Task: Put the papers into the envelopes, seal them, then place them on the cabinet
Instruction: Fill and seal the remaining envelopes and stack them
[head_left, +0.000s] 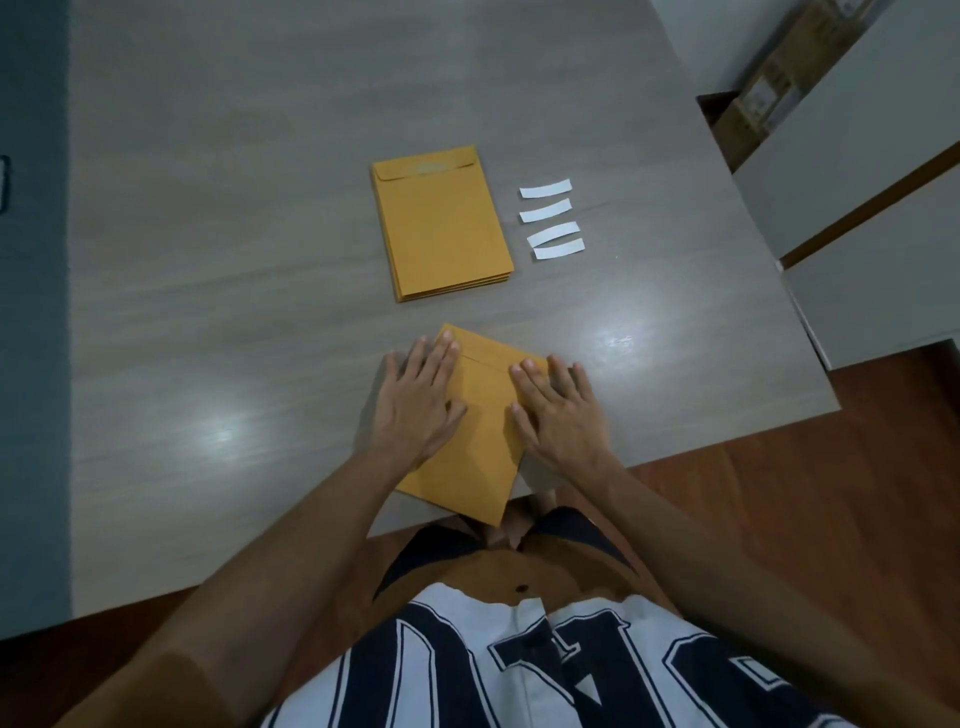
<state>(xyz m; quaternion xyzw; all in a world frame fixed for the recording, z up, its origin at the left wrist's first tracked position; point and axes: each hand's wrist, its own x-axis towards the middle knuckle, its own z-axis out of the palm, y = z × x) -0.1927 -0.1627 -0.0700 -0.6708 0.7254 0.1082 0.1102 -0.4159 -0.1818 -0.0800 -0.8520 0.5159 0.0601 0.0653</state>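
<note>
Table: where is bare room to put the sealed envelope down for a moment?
Bare table lies left of the stack and beyond it. Right of the strips is a narrower patch. The near edge is crowded: both hands press the envelope.

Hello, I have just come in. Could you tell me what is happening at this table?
A person is pressing both flat hands, the left hand and the right hand, on a brown envelope at the near edge of the grey table; its flap looks folded down. Farther back lies a stack of similar envelopes, with four white paper strips just to its right. White cabinets stand to the right of the table.
</note>
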